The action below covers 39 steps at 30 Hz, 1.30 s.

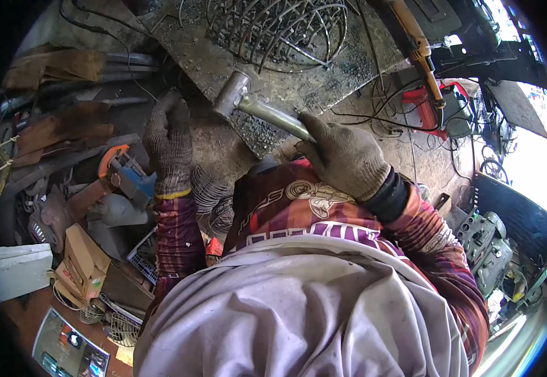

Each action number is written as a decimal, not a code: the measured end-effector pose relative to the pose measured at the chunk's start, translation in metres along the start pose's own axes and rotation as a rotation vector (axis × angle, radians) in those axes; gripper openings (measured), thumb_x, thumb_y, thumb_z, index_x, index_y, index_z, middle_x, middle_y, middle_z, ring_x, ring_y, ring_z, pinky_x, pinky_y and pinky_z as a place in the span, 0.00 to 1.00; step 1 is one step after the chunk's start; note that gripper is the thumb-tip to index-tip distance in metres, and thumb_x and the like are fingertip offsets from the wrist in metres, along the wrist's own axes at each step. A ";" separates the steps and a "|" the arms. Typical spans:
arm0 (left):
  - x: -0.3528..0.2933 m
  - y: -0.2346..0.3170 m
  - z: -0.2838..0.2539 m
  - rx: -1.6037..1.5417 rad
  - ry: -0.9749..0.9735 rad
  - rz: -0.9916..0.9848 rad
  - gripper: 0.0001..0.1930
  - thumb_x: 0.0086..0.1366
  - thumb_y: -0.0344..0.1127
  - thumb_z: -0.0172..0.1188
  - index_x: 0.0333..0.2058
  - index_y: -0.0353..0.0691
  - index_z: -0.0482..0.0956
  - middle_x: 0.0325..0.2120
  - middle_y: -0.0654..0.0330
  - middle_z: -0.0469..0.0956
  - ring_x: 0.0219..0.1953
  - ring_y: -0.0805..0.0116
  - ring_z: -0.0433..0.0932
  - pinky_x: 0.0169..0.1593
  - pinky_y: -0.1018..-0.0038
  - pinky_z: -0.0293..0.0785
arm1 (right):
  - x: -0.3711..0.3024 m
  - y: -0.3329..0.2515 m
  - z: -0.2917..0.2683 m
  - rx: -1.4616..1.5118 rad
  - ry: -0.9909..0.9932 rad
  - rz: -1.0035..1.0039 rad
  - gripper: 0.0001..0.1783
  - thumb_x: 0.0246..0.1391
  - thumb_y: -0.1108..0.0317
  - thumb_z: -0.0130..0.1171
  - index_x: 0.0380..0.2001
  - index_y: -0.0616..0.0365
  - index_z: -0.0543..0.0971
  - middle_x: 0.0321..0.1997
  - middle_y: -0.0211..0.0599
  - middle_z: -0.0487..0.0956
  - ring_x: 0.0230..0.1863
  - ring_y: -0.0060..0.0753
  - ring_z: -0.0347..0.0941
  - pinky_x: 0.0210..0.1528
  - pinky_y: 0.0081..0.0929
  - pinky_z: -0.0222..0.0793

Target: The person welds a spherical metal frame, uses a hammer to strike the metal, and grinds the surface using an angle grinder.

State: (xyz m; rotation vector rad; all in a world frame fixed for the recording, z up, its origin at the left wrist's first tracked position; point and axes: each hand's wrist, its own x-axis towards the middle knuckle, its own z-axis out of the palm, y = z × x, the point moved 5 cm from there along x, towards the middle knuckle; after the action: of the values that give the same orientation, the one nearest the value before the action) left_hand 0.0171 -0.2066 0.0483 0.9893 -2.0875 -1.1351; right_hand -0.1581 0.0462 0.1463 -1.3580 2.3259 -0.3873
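My right hand (351, 156), in a grey-brown knit work glove, is wrapped round the handle of a metal hammer (273, 117). The hammer's thick cylindrical head (231, 94) points up and left, over the near left edge of a metal-topped work table (342, 80). On that table lies a rounded cage of bent metal rods (280, 31), with dark grit scattered around it. My left hand (169, 141), gloved too, hangs left of the table corner with its fingers stretched forward and nothing visible in them.
An orange-brown power tool (419, 50) with a cord sits at the table's right. Beyond it are a red and grey machine (434, 110) and loose cables. On the left lie metal bars, an orange and blue tool (126, 176) and a cardboard box (83, 261). Coiled wire (209, 191) rests below the table.
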 end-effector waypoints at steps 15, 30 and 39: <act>0.004 -0.008 -0.011 -0.095 0.023 -0.104 0.15 0.69 0.36 0.64 0.51 0.36 0.82 0.52 0.51 0.81 0.55 0.61 0.80 0.59 0.67 0.74 | 0.000 0.010 0.005 -0.028 0.036 0.060 0.22 0.64 0.53 0.57 0.53 0.54 0.74 0.27 0.48 0.81 0.30 0.55 0.81 0.30 0.49 0.74; -0.022 0.022 0.004 -0.300 -0.059 -0.333 0.18 0.71 0.41 0.62 0.52 0.34 0.81 0.45 0.54 0.83 0.48 0.67 0.80 0.49 0.66 0.79 | 0.007 -0.023 -0.010 0.142 0.048 -0.054 0.26 0.62 0.57 0.60 0.61 0.54 0.73 0.30 0.50 0.82 0.32 0.56 0.82 0.35 0.48 0.76; 0.035 0.115 0.043 -0.608 -0.114 -0.257 0.24 0.65 0.46 0.65 0.52 0.36 0.74 0.34 0.58 0.76 0.35 0.71 0.75 0.39 0.71 0.74 | 0.033 -0.034 -0.034 0.181 0.397 -0.374 0.33 0.57 0.57 0.67 0.62 0.60 0.72 0.47 0.51 0.82 0.45 0.54 0.81 0.46 0.42 0.79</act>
State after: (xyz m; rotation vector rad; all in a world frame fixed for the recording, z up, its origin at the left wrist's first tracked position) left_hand -0.0738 -0.1733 0.1315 0.9109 -1.5519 -1.8476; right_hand -0.1633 0.0024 0.1835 -1.7504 2.2479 -1.0385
